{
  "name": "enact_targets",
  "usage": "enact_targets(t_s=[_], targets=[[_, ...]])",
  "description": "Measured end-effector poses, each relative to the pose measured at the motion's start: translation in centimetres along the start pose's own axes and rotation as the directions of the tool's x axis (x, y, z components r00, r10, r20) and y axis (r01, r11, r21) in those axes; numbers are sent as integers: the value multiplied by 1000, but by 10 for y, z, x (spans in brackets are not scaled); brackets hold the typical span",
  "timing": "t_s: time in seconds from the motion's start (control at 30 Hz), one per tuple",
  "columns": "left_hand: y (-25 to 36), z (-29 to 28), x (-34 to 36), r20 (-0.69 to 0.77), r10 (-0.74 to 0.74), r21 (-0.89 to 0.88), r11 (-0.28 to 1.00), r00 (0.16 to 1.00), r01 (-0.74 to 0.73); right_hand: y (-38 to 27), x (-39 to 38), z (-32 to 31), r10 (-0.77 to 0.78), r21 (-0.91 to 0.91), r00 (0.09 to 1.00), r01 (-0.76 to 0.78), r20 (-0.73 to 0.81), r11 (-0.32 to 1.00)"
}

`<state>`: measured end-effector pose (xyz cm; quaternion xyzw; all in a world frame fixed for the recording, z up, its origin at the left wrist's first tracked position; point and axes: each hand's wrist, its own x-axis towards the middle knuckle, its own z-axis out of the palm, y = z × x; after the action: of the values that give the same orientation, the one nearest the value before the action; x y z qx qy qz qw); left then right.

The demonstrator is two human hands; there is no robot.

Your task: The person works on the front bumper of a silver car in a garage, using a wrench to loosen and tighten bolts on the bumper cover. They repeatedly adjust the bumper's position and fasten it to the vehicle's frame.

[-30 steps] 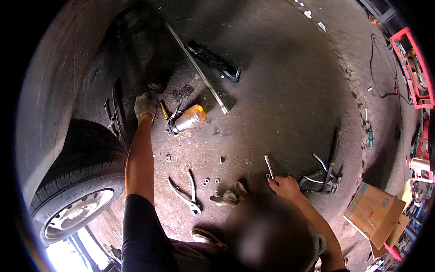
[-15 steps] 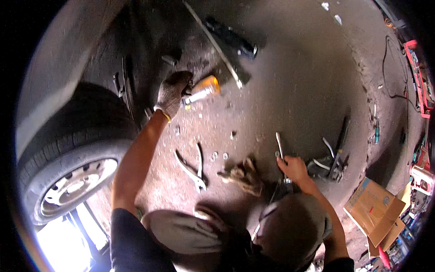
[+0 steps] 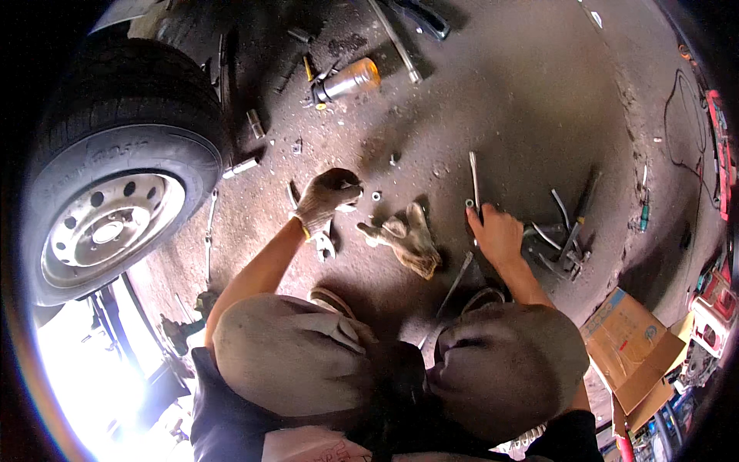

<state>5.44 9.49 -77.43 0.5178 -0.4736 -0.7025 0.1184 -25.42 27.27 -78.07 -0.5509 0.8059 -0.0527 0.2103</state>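
My left hand, in a pale knitted work glove with a dark palm side, reaches low over the floor. Its fingers are curled; what they pinch, if anything, is hidden. Beneath it lie metal pliers, partly covered, and just beyond its fingertips is a small metal nut. To its right a stained work glove lies crumpled. My bare right hand is closed round a slim metal rod-shaped tool that points away from me. By the fingertips shows a small metal ring; whether it is held I cannot tell.
A car wheel stands at the left. Farther off lie an orange-ended cylindrical tool and a long metal bar. Several hand tools lie right of my hand, near an open cardboard box and a green-handled screwdriver.
My left hand has come back toward me from beside the orange-ended tool to the pliers and nuts. My view has tilted nearer; the right hand keeps hold of its rod-shaped tool.
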Motion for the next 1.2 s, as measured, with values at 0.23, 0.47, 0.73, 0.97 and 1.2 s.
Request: enact_targets(t_s=[0.23, 0.47, 0.73, 0.97, 1.2], targets=[[-2, 11, -17, -25, -1, 240, 971, 1000, 7, -10, 24, -4, -194, 23, 971, 199, -140, 980], [1, 16, -22, -5, -55, 184, 981, 998, 55, -11, 25, -2, -208, -108, 977, 203, -37, 973], [51, -16, -10, 202, 280, 413, 845, 939, -340, -38, 53, -52, -226, 253, 972, 233, -56, 939], [309, -48, -192, 72, 738, 465, 570, 671, -677, -171, 73, -289, -387, 508, 752, 651, -534, 564], [389, -74, -314, -729, 684, 136, 101, -30, -985, -321, -35, -404, -532, 551, 554, 814, -640, 185]])
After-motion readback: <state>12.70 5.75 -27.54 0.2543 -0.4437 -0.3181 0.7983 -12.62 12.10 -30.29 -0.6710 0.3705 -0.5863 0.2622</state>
